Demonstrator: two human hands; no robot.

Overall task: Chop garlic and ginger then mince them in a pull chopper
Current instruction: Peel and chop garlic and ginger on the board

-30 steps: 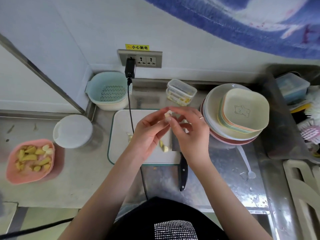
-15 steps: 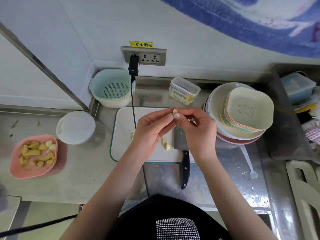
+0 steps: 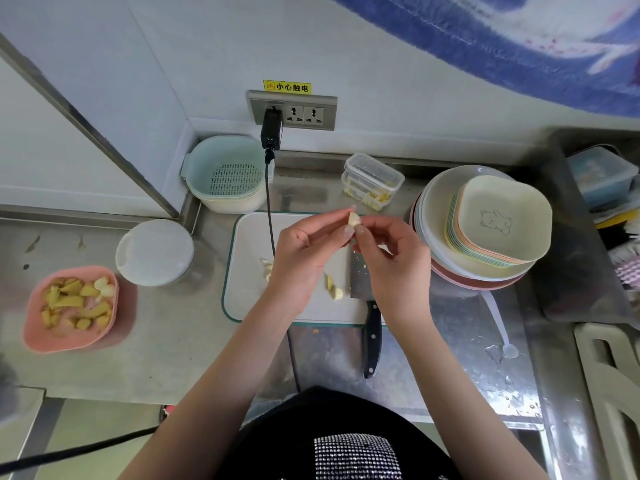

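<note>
A pale garlic clove [image 3: 353, 220] is pinched between the fingertips of my left hand [image 3: 306, 252] and my right hand [image 3: 391, 263], held above the white cutting board [image 3: 247, 271]. More garlic pieces [image 3: 334, 289] lie on the board beneath my hands. A black-handled knife [image 3: 370, 323] lies at the board's right side, blade partly hidden by my right hand. To the far left, a pink bowl [image 3: 34, 336] holds chopped ginger and garlic. The round white-lidded container [image 3: 154, 251] between the bowl and the board may be the pull chopper.
A teal colander [image 3: 227, 174] and a clear lidded box [image 3: 372, 180] stand at the back. Stacked plates and square dishes [image 3: 485, 230] sit right of the board. A black cable [image 3: 268, 202] hangs from the wall socket across the board. Water wets the steel counter at right.
Both hands have lifted the garlic clove slightly away from the board and toward the back; the camera view has shifted a little.
</note>
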